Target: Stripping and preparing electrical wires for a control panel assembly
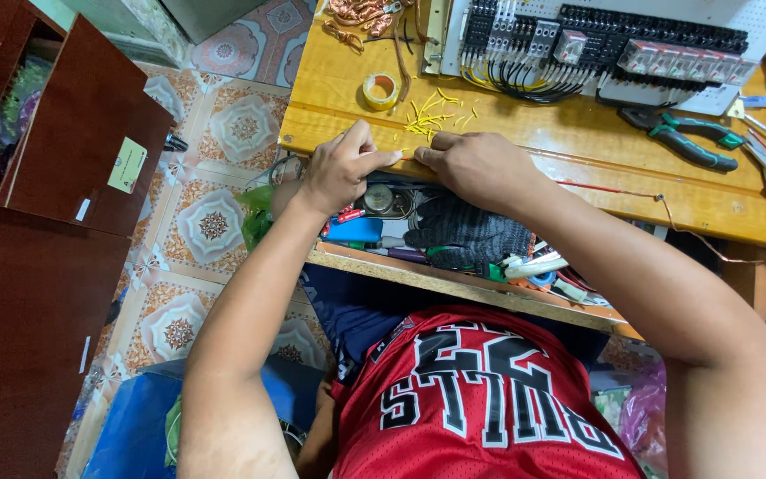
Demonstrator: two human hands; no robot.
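Pinching: left hand [340, 168] and right hand [480, 167] meet fingertip to fingertip at the near edge of the table [525, 151], each closed narrow on a thin wire [407, 158] that barely shows between them.
Wire: a short orange-red bit spans the gap between the two hands; past the right hand a red strand [609, 189] runs on along the table, perhaps the same wire.
Handling: likely very light, thin and bendy, easy to kink or let slip; best held close to its end with fingertips.
Beyond the fingers: yellow offcuts [432, 115], then a tape roll [380, 90] ahead of the left hand.
Far right of the right hand: green pliers [689, 137].
Under the hands: a shelf with a dark glove [467, 232].
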